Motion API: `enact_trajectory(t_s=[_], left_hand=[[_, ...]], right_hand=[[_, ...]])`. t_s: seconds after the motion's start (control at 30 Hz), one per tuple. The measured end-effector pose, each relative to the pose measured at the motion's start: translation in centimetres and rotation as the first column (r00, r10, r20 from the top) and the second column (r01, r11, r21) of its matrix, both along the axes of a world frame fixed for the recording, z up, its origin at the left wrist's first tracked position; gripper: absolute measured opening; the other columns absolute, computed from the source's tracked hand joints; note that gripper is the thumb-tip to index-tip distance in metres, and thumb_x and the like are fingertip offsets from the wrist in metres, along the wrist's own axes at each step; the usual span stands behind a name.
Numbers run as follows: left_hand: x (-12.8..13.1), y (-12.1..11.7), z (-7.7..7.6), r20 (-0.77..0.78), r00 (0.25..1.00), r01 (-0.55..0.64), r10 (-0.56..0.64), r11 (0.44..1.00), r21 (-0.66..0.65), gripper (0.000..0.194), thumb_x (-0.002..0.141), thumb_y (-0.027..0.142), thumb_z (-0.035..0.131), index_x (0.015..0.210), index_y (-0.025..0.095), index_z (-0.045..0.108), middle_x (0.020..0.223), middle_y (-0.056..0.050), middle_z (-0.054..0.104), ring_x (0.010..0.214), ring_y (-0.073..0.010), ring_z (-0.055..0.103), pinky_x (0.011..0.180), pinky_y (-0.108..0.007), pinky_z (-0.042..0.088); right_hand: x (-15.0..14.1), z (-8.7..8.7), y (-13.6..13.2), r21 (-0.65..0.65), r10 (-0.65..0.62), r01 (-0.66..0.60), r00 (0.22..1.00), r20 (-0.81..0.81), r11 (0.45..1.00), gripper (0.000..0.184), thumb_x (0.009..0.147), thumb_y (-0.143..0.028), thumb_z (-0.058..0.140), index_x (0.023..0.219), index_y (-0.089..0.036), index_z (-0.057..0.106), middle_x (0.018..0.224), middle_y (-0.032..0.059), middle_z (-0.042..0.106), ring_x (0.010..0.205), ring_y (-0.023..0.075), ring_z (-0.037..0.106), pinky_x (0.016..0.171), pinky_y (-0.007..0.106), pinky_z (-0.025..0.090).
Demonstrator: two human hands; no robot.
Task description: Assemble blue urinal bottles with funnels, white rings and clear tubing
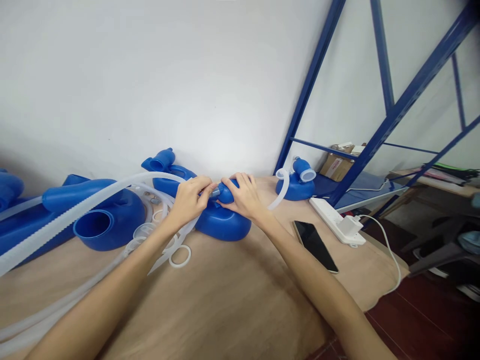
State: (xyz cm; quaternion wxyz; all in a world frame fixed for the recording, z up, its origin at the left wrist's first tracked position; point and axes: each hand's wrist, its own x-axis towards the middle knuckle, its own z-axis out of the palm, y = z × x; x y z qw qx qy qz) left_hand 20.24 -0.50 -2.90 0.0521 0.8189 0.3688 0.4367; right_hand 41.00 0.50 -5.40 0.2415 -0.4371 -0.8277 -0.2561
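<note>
A blue plastic urinal bottle (224, 225) rests on the brown-covered table in front of me. My right hand (242, 197) is wrapped around its neck, fingers over the top and thumb towards the left. On the bottle's narrow spout, my left hand (195, 197) pinches a short clear hose end (215, 192), with the fingertips close to my right thumb. A long ribbed translucent hose (93, 200) runs from the left edge up to my left hand; its far end is hidden behind the fingers. Just below lie a white ring (180, 256) and more tubing.
More blue bottles (108, 220) crowd the left side among clear caps (144, 231) and hoses. Another bottle (296, 187) with a curled hose stands at right. A phone (315, 245), a power strip (335, 222) with a plugged charger and a blue metal rack (375, 145) are also at right.
</note>
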Motion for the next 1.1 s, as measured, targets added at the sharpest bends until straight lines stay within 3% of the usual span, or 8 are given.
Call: enact_trajectory(t_s=[0.1,0.2,0.37,0.47,0.67,0.77,0.97,1.1], left_hand=[[0.9,-0.3,-1.3,0.202,0.977,-0.040,0.067,0.990,-0.136,0.039,0.101,0.045,0.039,0.070,0.023,0.039,0.066,0.001,0.044,0.066,-0.0168,0.043,0.067,-0.031,0.037],[0.9,0.0,-1.9,0.271,0.962,0.004,0.045,0.984,-0.178,0.040,0.101,0.047,0.038,0.070,0.023,0.039,0.067,0.001,0.043,0.067,-0.0166,0.042,0.066,-0.031,0.036],[-1.3,1.3,-0.6,0.035,0.992,0.126,-0.122,0.983,-0.130,0.040,0.099,0.045,0.044,0.067,0.021,0.046,0.067,0.001,0.050,0.066,-0.0162,0.045,0.070,-0.031,0.036],[-2.5,1.9,0.3,-0.061,0.974,0.198,-0.219,0.948,-0.248,0.046,0.101,0.050,0.044,0.067,0.021,0.050,0.066,0.001,0.052,0.066,-0.0157,0.046,0.069,-0.030,0.038],[-3.0,1.5,1.5,0.049,0.968,0.232,-0.246,0.802,-0.550,0.049,0.096,0.065,0.049,0.076,0.021,0.055,0.066,0.002,0.052,0.061,-0.0153,0.050,0.058,-0.028,0.041],[-3.6,1.3,2.0,0.037,0.962,0.235,-0.271,0.749,-0.620,0.047,0.093,0.064,0.055,0.076,0.021,0.055,0.063,0.003,0.051,0.056,-0.0147,0.052,0.055,-0.027,0.044],[-4.9,1.6,2.5,-0.011,0.953,0.218,-0.303,0.711,-0.669,0.040,0.089,0.061,0.064,0.085,0.021,0.062,0.065,0.002,0.059,0.057,-0.0156,0.059,0.057,-0.026,0.050],[-5.1,1.8,2.7,-0.014,0.957,0.212,-0.289,0.731,-0.649,0.038,0.086,0.059,0.068,0.086,0.021,0.064,0.068,0.000,0.065,0.062,-0.0173,0.063,0.057,-0.026,0.049]], right_hand=[[0.0,-0.2,0.1,0.011,-0.005,0.005,1.000,0.002,1.000,0.055,0.095,-0.053,0.065,0.139,-0.020,0.061,0.119,0.0177,0.061,0.108,0.0343,0.051,0.095,0.047,0.038],[0.1,-0.3,0.1,0.015,-0.003,0.003,1.000,0.000,1.000,0.055,0.095,-0.052,0.066,0.139,-0.019,0.062,0.120,0.0178,0.060,0.109,0.0344,0.051,0.096,0.047,0.038],[0.4,-0.2,0.3,0.004,0.019,-0.020,1.000,0.010,1.000,0.058,0.092,-0.052,0.069,0.141,-0.020,0.062,0.121,0.0178,0.060,0.108,0.0342,0.051,0.096,0.047,0.039],[0.7,-0.2,0.4,-0.011,0.052,-0.051,0.999,0.010,0.999,0.059,0.091,-0.052,0.071,0.140,-0.020,0.062,0.119,0.0170,0.061,0.109,0.0333,0.052,0.097,0.047,0.039],[0.6,0.0,0.3,0.013,0.044,-0.044,0.999,-0.010,0.999,0.059,0.091,-0.054,0.071,0.137,-0.019,0.063,0.118,0.0169,0.062,0.108,0.0324,0.054,0.096,0.045,0.040],[0.6,-0.1,0.4,0.020,0.046,-0.046,0.999,-0.012,0.999,0.057,0.093,-0.055,0.069,0.137,-0.019,0.063,0.118,0.0166,0.063,0.108,0.0324,0.054,0.096,0.045,0.039],[0.6,-0.4,0.6,0.040,0.064,-0.063,0.997,-0.036,0.997,0.057,0.091,-0.053,0.072,0.135,-0.018,0.064,0.117,0.0165,0.063,0.108,0.0322,0.054,0.096,0.044,0.039],[0.5,-0.4,0.5,0.037,0.065,-0.063,0.997,-0.037,0.997,0.057,0.091,-0.053,0.073,0.135,-0.018,0.064,0.118,0.0168,0.063,0.108,0.0325,0.054,0.096,0.045,0.039]])
